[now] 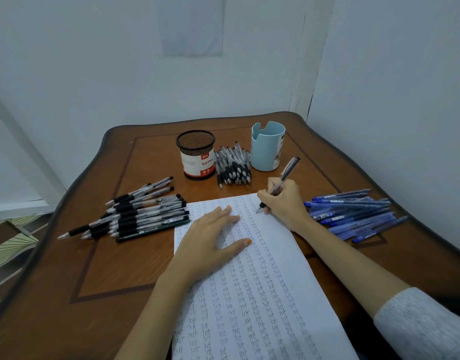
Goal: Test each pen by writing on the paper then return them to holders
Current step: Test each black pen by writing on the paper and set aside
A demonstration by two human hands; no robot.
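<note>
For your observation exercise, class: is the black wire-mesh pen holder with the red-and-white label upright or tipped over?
Upright. The black wire-mesh pen holder stands on its base on the brown wooden table, round opening facing up.

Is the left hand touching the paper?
Touching. The head view shows the left hand lying palm-down on the paper, straight fingers and thumb flat against it.
</note>
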